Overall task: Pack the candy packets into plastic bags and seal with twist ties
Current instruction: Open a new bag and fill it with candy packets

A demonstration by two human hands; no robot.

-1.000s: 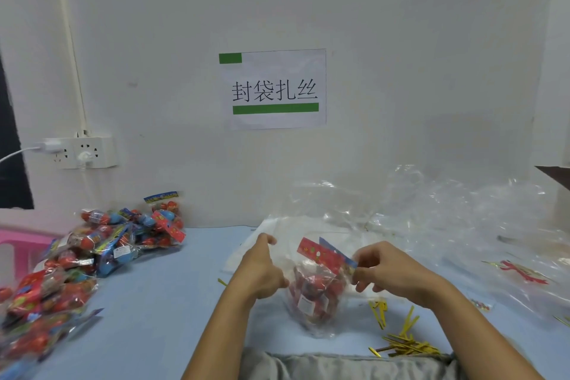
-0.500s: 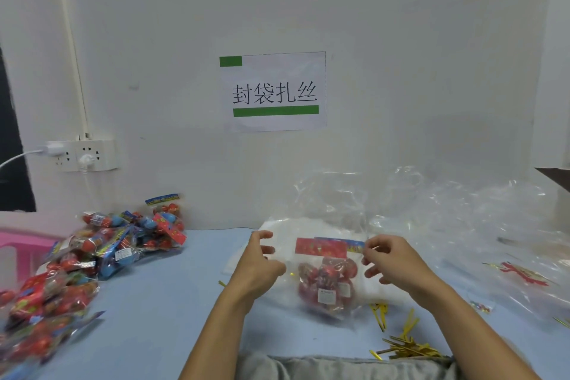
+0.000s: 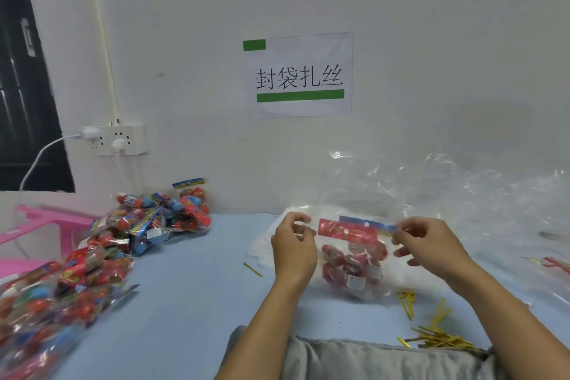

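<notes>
Both hands — left hand (image 3: 293,251) & right hand (image 3: 427,248) — pinch plastic bag (image 3: 351,287) w/ candy packets (image 3: 351,256) inside.

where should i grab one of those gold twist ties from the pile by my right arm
Pinch a protruding end of a single twist tie above the pile, coming from above with the right hand. They are thin, flat strips, criss-crossed on the table, so a lone end probably lifts easiest.

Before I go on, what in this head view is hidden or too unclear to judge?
- Clear bag mouth: transparent film, so open or gathered cannot be told.
- Left hand fingers: curled away, pinch hidden.
- Right hand grip: fingertips blurred at the candy packets.
- Twist ties: partly cut off by grey clothing.
- Candy pile: blurred, cropped by left edge.
</notes>
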